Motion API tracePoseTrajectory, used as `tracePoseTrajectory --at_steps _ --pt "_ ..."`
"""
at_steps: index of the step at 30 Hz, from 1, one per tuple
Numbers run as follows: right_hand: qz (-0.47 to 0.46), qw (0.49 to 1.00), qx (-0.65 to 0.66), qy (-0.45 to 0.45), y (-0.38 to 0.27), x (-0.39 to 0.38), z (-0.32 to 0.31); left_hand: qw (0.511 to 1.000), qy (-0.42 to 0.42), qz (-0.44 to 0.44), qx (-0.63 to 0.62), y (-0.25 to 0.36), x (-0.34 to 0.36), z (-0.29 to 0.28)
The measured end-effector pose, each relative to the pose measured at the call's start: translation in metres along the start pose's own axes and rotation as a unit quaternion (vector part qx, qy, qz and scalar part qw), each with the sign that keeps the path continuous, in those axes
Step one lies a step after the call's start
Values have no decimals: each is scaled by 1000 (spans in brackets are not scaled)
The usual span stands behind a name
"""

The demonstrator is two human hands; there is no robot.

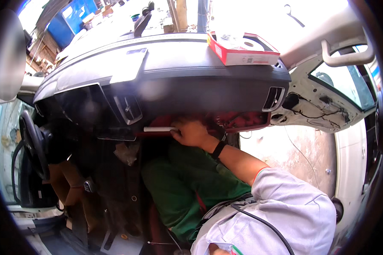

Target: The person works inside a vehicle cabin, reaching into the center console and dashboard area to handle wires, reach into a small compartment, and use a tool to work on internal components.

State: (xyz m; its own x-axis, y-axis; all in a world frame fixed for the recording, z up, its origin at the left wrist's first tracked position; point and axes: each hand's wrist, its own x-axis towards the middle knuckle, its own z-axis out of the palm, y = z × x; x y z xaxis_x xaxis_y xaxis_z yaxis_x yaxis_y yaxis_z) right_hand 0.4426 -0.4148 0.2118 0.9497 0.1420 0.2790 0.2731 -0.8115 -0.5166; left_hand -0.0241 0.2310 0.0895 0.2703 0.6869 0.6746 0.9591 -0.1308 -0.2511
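My right hand (192, 132), with a black band on its wrist, reaches to the lower front of the dashboard. Its thumb and fingers are closed at the right end of a slim white stick-like piece (158, 129), which lies level and points left. Just beyond the fingers is a dark red open recess (242, 120) under the dashboard, with parts inside that are hard to make out. Of my left hand (217, 250) only a small patch shows at the bottom edge, beside a sleeve cuff. Its fingers are out of sight.
A red and white carton (249, 58) with a roll inside stands on the dashboard (178, 55), right of a flat pale panel (130, 66). Left are the steering wheel (32, 144) and a brown carton (68, 182). A stripped door (315, 104) stands open on the right. A black cable (264, 225) crosses my shirt.
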Motion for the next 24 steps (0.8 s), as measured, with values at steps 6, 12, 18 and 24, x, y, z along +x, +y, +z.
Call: tracePoseTrajectory --at_steps 6,12,18,24 --pt "6 999 45 -20 -5 5 -5 999 3 -17 -37 -6 11 17" --pt "2 1000 19 -12 0 0 -6 998 -13 -34 -58 47 13 -103" --pt "12 999 44 -20 -9 3 0 997 -6 -70 -31 37 12 -51" --pt "20 999 33 -36 -7 3 -9 1000 -3 -3 -17 33 10 -33"
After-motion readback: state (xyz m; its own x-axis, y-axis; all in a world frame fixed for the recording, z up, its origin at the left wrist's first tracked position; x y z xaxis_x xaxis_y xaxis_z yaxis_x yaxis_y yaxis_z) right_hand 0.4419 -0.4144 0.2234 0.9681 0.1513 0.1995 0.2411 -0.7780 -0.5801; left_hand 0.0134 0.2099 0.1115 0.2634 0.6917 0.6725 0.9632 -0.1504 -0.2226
